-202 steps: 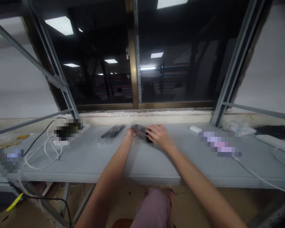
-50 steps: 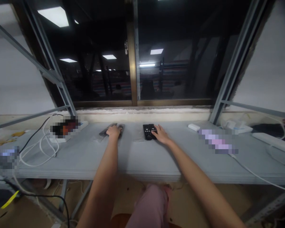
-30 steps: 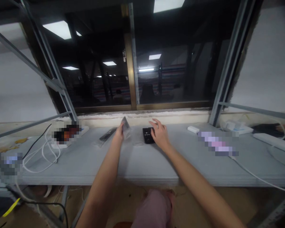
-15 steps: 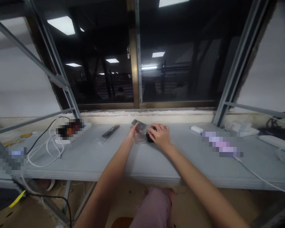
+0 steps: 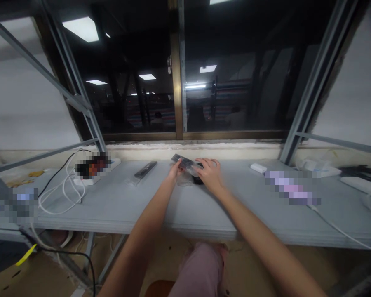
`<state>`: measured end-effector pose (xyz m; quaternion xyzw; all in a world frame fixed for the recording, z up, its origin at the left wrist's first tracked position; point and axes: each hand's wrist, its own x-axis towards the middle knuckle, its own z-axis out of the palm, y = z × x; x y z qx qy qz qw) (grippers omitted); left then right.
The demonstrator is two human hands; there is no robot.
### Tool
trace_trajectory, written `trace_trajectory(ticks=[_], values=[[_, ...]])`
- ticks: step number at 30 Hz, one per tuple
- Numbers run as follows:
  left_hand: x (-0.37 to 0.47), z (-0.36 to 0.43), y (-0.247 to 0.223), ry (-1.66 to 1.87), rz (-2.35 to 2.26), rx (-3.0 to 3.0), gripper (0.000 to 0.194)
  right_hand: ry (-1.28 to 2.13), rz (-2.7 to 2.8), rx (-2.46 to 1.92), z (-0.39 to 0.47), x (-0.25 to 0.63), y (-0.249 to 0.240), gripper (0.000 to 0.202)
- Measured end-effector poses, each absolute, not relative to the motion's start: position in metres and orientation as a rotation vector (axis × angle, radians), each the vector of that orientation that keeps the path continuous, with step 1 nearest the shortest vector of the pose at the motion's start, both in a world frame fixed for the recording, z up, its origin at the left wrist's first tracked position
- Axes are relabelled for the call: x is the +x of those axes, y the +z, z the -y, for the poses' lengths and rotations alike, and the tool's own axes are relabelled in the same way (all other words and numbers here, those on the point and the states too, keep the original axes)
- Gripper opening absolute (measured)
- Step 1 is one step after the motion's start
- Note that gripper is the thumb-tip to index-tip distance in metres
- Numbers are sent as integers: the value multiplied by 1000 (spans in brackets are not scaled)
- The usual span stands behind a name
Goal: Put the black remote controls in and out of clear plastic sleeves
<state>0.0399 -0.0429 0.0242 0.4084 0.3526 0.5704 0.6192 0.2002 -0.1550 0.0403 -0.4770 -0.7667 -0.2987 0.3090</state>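
My left hand [image 5: 174, 170] grips a slim, dark, bar-shaped item [image 5: 183, 160] near its left part, thumb on top. Clear plastic wrap [image 5: 191, 168] covers this item and reaches to its right end. Fingers curled, my right hand [image 5: 210, 173] pinches the wrap at that end. A black object [image 5: 198, 178] sits under and beside my right fingers, mostly hidden, so its kind is unclear. More crumpled clear plastic [image 5: 184, 180] lies below the held item. To the left, a similar dark bar in a clear bag [image 5: 144, 170] rests on the grey table [image 5: 117, 210].
A white power strip [image 5: 113, 165] with white cables [image 5: 62, 212] stands at left. On the right are a white charger [image 5: 258, 168], a blurred-out phone-like object [image 5: 292, 189] with a cable, and another white strip [image 5: 361, 187]. Metal frame posts [image 5: 309, 90] flank the window.
My right hand has shifted from the black object onto the right end of the wrapped bar. My left hand keeps its hold, and the bar's plastic now looks stretched between both hands.
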Motion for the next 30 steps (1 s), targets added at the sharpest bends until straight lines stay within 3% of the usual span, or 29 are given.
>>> trace_trajectory(ticks=[3, 7, 18, 30], values=[[43, 47, 27, 1295, -763, 823, 11, -846, 2024, -1178, 151, 202, 38, 17], [49, 52, 31, 1215, -712, 855, 15, -938, 1929, -1143, 149, 205, 37, 29], [55, 61, 40, 1162, -691, 864, 18, -1036, 1968, -1018, 153, 211, 41, 23], [48, 61, 44, 1039, -866, 894, 41, -1153, 2044, -867, 150, 213, 36, 24]])
